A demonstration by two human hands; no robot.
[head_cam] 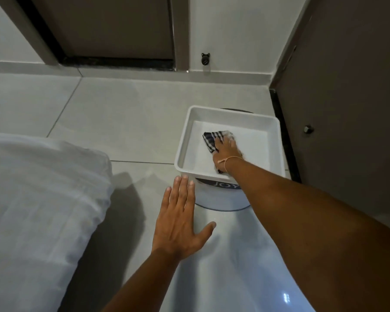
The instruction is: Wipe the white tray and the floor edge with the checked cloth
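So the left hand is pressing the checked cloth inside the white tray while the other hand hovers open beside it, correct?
Not quite: the head view shows the right hand pressing the checked cloth inside the white tray. The left hand is the open one, hovering beside the tray.

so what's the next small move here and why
Probably sweep the checked cloth toward the bare left part of the white tray: the right hand presses it right of centre, while the left hand hovers open, off the tray.
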